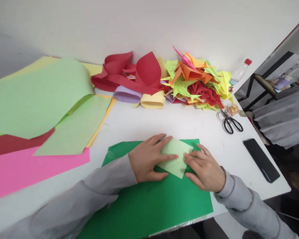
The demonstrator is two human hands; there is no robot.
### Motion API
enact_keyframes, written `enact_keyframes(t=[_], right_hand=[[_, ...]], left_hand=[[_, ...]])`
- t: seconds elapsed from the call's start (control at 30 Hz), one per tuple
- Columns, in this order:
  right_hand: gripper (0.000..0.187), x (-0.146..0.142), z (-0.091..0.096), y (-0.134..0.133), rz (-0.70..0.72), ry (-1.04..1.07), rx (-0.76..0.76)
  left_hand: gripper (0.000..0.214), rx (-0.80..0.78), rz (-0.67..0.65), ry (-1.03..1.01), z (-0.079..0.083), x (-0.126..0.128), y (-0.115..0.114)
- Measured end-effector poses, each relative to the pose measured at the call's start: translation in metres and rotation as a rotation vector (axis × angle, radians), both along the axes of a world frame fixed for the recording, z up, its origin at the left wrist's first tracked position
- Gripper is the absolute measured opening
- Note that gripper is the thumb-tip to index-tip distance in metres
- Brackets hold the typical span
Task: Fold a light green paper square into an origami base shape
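A small pale green square of paper (175,149) lies turned at an angle on a large dark green sheet (164,205). My left hand (150,159) rests flat across its left part, fingers spread, the index finger reaching toward the middle. At the square's right corner is my right hand (201,167), its fingertips touching the paper's edge and its fingers slightly bent and apart. Faint crease lines show on the square. The left hand hides the paper's left corner.
Large coloured sheets, among them a light green one (40,96) and a pink one (40,169), lie at the left. Curled red paper (149,73) and a pile of folded paper shapes (189,79) stand by the wall. Scissors (230,122), a phone (261,160) and a bottle (240,72) are on the right.
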State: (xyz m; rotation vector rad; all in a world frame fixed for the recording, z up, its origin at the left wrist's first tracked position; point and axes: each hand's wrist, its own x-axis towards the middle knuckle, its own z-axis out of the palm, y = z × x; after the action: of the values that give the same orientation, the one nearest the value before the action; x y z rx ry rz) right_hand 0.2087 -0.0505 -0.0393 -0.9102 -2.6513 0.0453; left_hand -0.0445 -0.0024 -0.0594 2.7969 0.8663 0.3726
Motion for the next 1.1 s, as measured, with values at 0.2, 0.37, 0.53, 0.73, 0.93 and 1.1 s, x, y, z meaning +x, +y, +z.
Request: enact_keyframes(t=[0.2,0.37,0.53,0.73,0.93,1.1], right_hand=[[0.035,0.009,-0.002,-0.015,-0.022,0.014,-0.04],[0.03,0.009,0.002,-0.007,-0.034,0.039,-0.084],[0.023,-0.003,0.013,0.025,-0.04,0.092,-0.054],[0.022,-0.029,0.003,0.061,0.031,0.052,-0.005],[0.023,-0.039,-0.001,0.056,0.062,-0.078,0.115],[0.023,-0.041,0.0,0.056,0.045,-0.085,0.129]], left_hand=[[0.06,0.0,-0.002,-0.017,-0.001,0.0,0.0],[0.06,0.008,0.001,-0.02,-0.003,0.001,0.0],[0.063,0.037,-0.004,-0.039,-0.004,0.001,0.0],[0.061,0.065,0.005,-0.018,-0.004,0.002,-0.001],[0.064,0.093,0.033,-0.043,-0.005,0.005,-0.002],[0.072,0.124,0.085,-0.022,-0.01,0.009,-0.005]])
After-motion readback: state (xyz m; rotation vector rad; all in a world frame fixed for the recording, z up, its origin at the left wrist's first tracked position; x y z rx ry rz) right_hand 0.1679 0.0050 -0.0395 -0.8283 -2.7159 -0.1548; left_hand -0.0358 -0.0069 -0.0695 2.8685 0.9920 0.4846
